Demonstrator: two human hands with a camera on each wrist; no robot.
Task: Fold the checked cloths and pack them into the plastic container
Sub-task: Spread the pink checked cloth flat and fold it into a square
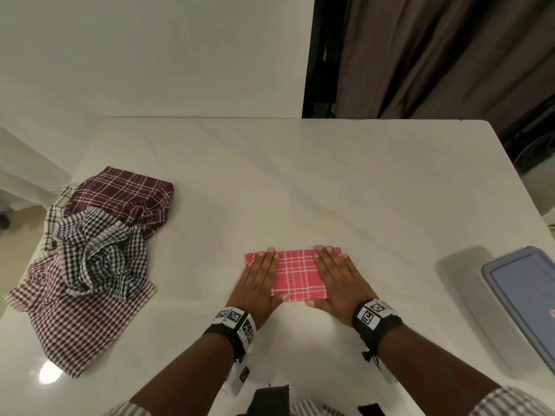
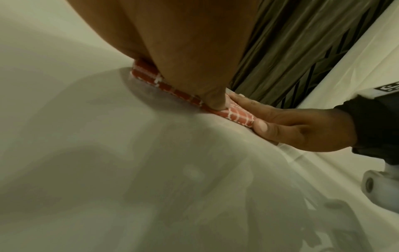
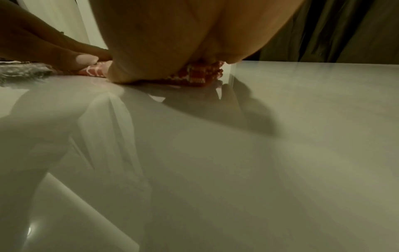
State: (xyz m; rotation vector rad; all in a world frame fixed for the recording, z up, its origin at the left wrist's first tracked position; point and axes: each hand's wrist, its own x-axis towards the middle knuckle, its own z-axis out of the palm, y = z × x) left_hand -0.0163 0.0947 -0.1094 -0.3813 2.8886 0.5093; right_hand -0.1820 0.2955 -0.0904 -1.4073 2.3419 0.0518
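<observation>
A pink checked cloth (image 1: pixel 297 273), folded into a small rectangle, lies on the white table (image 1: pixel 330 181) near its front edge. My left hand (image 1: pixel 260 277) lies flat on the cloth's left part, fingers straight. My right hand (image 1: pixel 338 273) presses its right part the same way. In the left wrist view the folded edge of the pink cloth (image 2: pixel 235 114) shows under my left hand (image 2: pixel 190 56), with my right hand (image 2: pixel 302 129) beside it. The right wrist view shows the pink cloth (image 3: pixel 198 76) under my palm. The plastic container (image 1: pixel 522 295), with a blue-grey lid on, sits at the right edge.
A heap of loose checked cloths (image 1: pixel 90 256) lies at the table's left: a maroon one (image 1: pixel 126 196), a dark green gingham one and a brown gingham one (image 1: pixel 78 325). A dark curtain (image 1: pixel 435 55) hangs behind the table's far right corner.
</observation>
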